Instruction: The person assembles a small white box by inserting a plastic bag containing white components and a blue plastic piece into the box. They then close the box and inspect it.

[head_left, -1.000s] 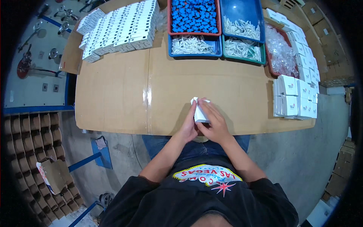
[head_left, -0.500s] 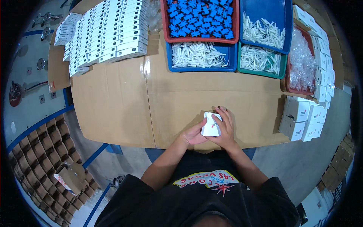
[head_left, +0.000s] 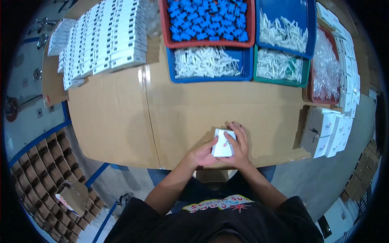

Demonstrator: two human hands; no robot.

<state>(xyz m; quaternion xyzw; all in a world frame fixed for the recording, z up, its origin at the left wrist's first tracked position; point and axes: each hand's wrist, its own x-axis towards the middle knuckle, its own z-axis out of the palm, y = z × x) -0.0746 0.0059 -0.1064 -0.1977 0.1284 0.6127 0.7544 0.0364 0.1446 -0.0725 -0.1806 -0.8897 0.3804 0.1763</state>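
A small white box (head_left: 223, 146) with a little red print is held between my two hands, just above the near edge of the cardboard-covered table. My left hand (head_left: 203, 154) grips its left side, the thumb lying on the face. Around the right side and far corner wraps my right hand (head_left: 239, 148), also with its thumb on the face. The box's underside and the fingers beneath it are hidden.
Rows of white boxes (head_left: 109, 36) stand at the far left. Beyond my hands are a red tray (head_left: 208, 43) of blue parts, blue (head_left: 210, 79) and green trays (head_left: 283, 82) of white pieces, and clear plastic bags (head_left: 325, 67). White boxes (head_left: 324, 125) are stacked at the right edge.
The view has shifted, so the table and trays sit slightly lower and further left. Both hands keep hold of the white box, with little change in their grip.
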